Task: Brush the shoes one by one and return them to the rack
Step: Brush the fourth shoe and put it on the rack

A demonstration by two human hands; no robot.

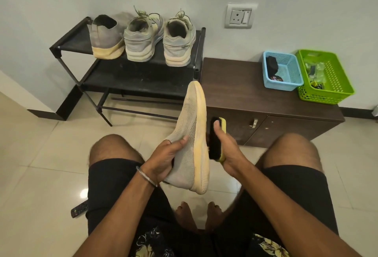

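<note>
The fingers of the left hand [169, 158] curl round the collar of a pale knit shoe [192, 144], thumb lying along the upper, so the shoe stands tilted on its side in mid-air above the knees, toe pointing away toward the rack. The right hand [226, 150] grips a brush [215, 140] with a yellow back, thumb pressed along its top edge, and the dark bristles sit against the yellowed sole edge of the shoe, or very nearly; the contact line is hidden behind the sole, so I cannot say for sure that they touch.

Farther out, the black shoe rack [143, 72] stands against the wall with three shoes on its top shelf: a grey slip-on [106, 37] that looks like the mate of the held one, and a pair of laced sneakers [159, 37] just beside it. To the right is a low brown cabinet [235, 93] carrying a blue basket [283, 70] and a green basket [325, 76] (both hold small supplies I cannot identify).

The step in hand looks like brushing one shoe, along its sole rim. Next, the shoe probably needs turning in the left hand to present unbrushed sides, then a reach forward to set it beside its mate.
</note>
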